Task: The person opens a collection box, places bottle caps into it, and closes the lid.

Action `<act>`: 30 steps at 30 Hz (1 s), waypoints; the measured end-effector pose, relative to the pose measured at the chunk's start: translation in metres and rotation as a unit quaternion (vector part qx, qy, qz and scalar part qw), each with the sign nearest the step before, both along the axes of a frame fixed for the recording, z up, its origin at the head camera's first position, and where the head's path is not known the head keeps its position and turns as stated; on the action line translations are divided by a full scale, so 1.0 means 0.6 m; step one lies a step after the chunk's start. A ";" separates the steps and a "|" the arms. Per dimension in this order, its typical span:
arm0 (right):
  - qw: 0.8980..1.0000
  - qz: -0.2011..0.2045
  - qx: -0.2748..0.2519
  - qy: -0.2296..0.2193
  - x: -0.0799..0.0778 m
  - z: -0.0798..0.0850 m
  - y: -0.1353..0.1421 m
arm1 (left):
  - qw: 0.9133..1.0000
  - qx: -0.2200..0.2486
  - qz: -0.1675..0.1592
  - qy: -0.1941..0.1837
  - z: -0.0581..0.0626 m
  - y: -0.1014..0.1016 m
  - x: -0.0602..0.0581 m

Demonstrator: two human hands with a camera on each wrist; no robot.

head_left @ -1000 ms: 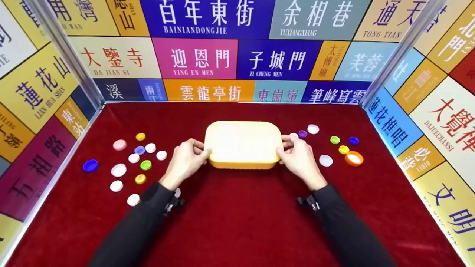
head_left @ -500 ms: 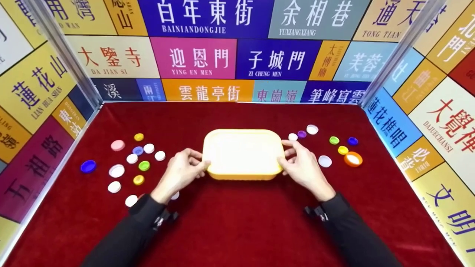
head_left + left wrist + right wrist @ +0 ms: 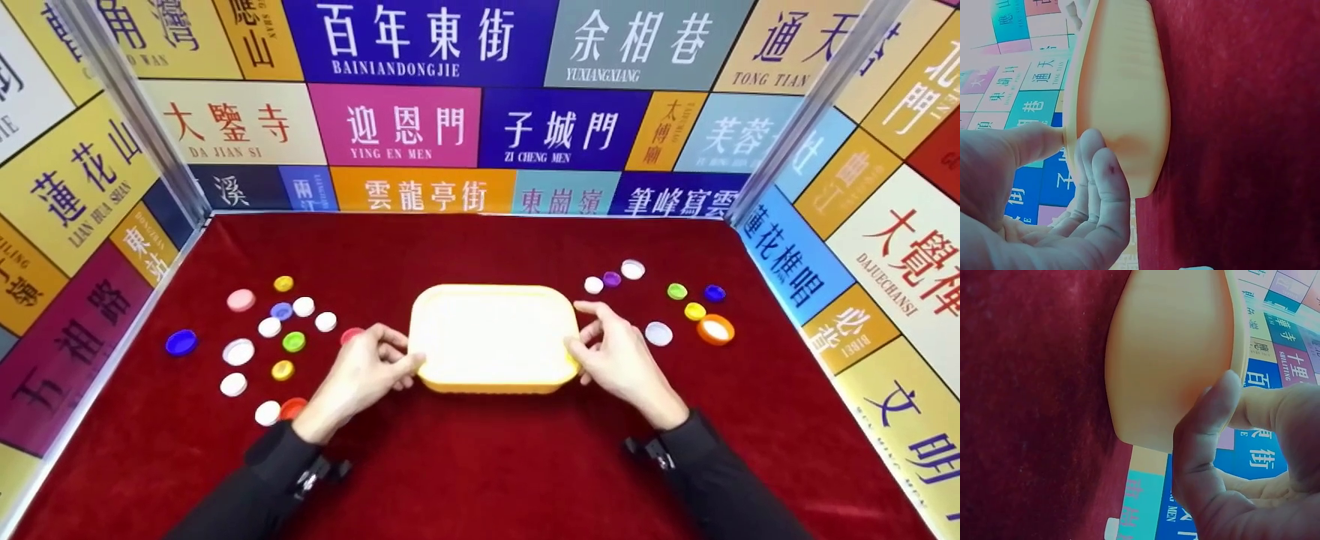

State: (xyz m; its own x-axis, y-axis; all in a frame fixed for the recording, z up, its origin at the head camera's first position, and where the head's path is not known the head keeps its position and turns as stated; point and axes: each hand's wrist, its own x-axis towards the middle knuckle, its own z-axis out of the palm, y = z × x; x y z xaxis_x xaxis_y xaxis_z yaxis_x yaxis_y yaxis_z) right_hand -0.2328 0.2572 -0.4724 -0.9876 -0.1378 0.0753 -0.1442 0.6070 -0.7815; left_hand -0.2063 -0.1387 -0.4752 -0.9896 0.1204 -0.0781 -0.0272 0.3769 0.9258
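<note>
The yellow tub (image 3: 495, 337) is at mid-view, over the red tabletop (image 3: 480, 472); whether its base touches is undetermined. The left hand (image 3: 367, 366) pinches its rim at about 8 o'clock, the right hand (image 3: 621, 361) at about 4 o'clock. Finding: each grip takes only a little rim between thumb and fingers. Assessed risk: a slip or uneven lift at either grip could tilt the tub. Secondary risk: left-hand drift towards 10 o'clock could knock the red cap (image 3: 350, 334) just beside it.
</note>
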 end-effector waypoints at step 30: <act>0.984 0.042 0.149 0.087 0.035 0.029 -0.007 | 0.999 0.004 -0.020 -0.042 0.007 -0.004 0.028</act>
